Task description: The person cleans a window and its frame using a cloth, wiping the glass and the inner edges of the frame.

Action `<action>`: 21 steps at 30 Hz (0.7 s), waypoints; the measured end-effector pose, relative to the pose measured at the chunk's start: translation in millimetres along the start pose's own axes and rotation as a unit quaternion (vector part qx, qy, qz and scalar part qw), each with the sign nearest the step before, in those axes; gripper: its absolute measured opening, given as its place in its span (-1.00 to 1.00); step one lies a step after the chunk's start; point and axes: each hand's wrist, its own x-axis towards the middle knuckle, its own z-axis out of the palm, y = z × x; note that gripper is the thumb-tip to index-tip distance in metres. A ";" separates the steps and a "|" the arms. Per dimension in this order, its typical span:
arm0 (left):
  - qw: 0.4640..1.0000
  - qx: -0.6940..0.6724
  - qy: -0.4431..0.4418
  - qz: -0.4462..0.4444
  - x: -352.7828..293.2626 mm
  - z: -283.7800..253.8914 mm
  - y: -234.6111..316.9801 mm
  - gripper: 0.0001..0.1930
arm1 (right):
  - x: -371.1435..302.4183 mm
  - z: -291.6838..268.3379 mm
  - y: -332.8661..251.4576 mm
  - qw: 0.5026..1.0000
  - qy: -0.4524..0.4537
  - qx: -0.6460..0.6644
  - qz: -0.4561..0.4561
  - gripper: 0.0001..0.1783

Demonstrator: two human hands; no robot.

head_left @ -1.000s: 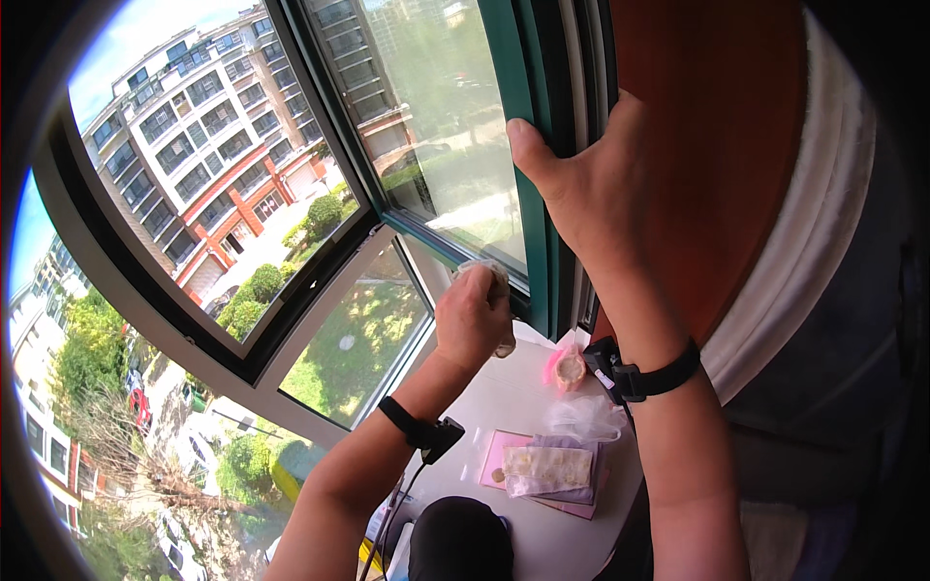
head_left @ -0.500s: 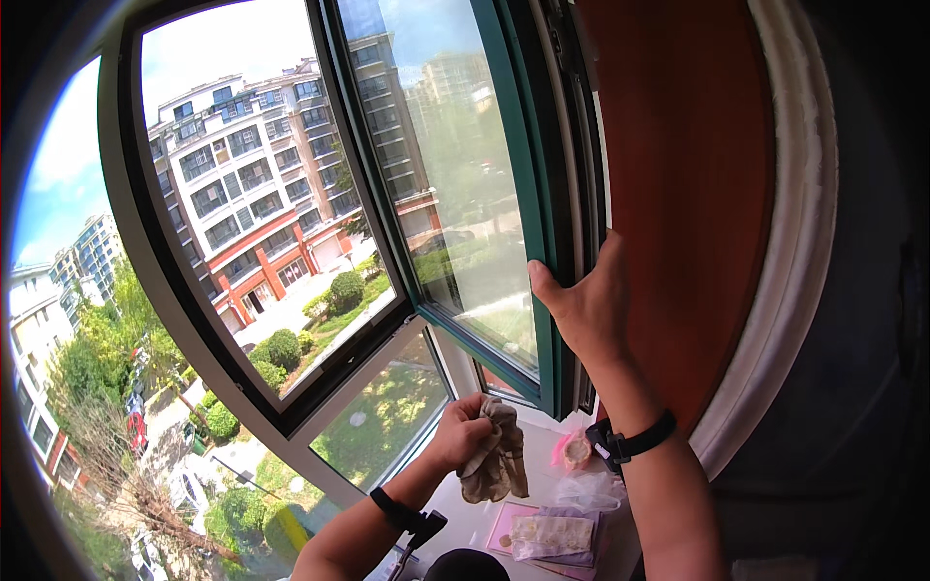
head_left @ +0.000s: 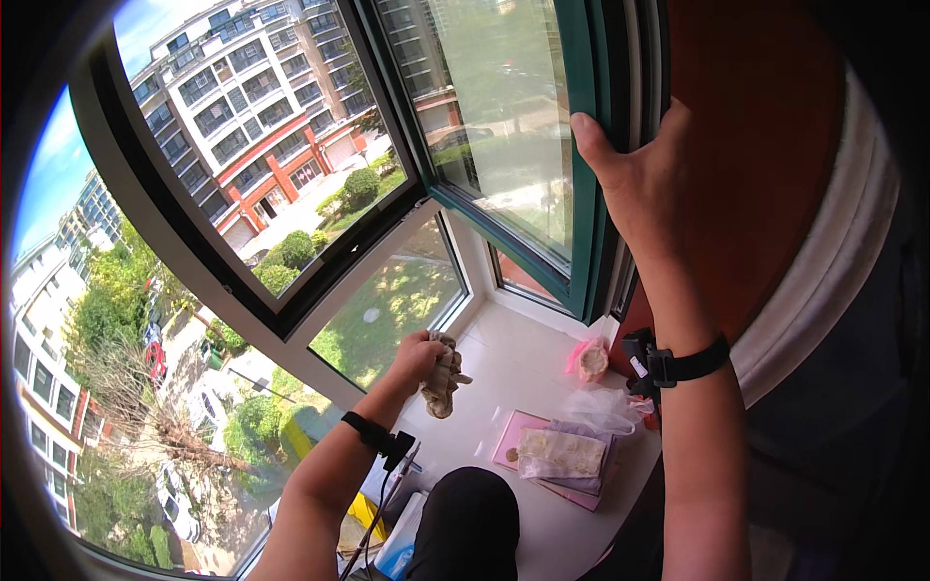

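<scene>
My left hand [head_left: 418, 356] is closed around a crumpled beige cloth [head_left: 442, 378], held low above the white sill [head_left: 504, 363], close to the lower window pane. My right hand [head_left: 644, 184] is raised and grips the edge of the green window sash [head_left: 581, 165], thumb on the frame's inner side. Both wrists wear black bands. A dark knee [head_left: 470, 523] shows at the bottom centre.
On the sill lie a pink book or box [head_left: 557, 460] with a clear packet on it, a crumpled clear bag [head_left: 605, 407] and a small pink-wrapped item [head_left: 589, 360]. A reddish-brown panel [head_left: 765, 155] stands at right. Outside are buildings and trees far below.
My left hand has dropped lower with the cloth. My right hand moved up along the green frame. The view has tilted, showing more of the sill.
</scene>
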 end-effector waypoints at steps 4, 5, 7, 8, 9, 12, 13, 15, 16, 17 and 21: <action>0.999 -0.014 0.050 -0.001 -12.0 -2.4 -21.8 -0.75 | -2.8 -1.0 2.8 1.000 -0.002 -0.018 -0.004 -0.05; 0.998 0.003 0.055 0.004 -11.2 -4.0 -27.1 -0.73 | -3.2 -3.2 0.4 0.999 -0.009 -0.033 0.009 -0.06; 0.998 0.007 0.061 -0.010 -0.5 -11.0 -44.1 -0.73 | -3.5 -4.6 -4.0 0.999 -0.010 -0.032 0.015 -0.06; 0.998 0.012 0.062 -0.022 3.6 -14.4 -48.7 -0.73 | -3.5 -4.2 -5.1 0.999 -0.007 -0.035 0.021 -0.06; 0.998 0.011 0.065 -0.021 6.0 -18.8 -53.5 -0.73 | -3.6 -3.2 -4.4 0.999 -0.009 -0.033 0.023 -0.06; 0.996 0.015 0.081 -0.044 2.4 -14.0 -50.3 -0.74 | -3.8 -4.9 -9.4 0.999 -0.008 -0.015 0.037 -0.06; 0.996 0.023 0.083 -0.032 4.7 -18.0 -52.8 -0.75 | -3.4 -4.1 -9.2 0.999 -0.009 -0.013 0.036 -0.06; 0.995 0.029 0.088 -0.019 5.6 -26.2 -57.0 -0.76 | -3.0 -3.2 -7.7 1.000 0.000 -0.001 0.015 -0.07; 0.996 0.031 0.079 -0.010 4.9 -29.4 -58.2 -0.76 | -3.8 -2.9 -9.5 1.000 -0.002 0.001 0.015 -0.07; 0.997 0.033 0.071 -0.001 3.8 -32.7 -58.9 -0.76 | -5.1 -3.5 -12.7 0.999 -0.009 0.008 0.034 -0.08; 0.999 0.033 0.041 0.000 -13.1 -29.7 -40.8 -0.76 | -3.9 -2.4 -9.1 1.000 0.000 -0.002 0.017 -0.09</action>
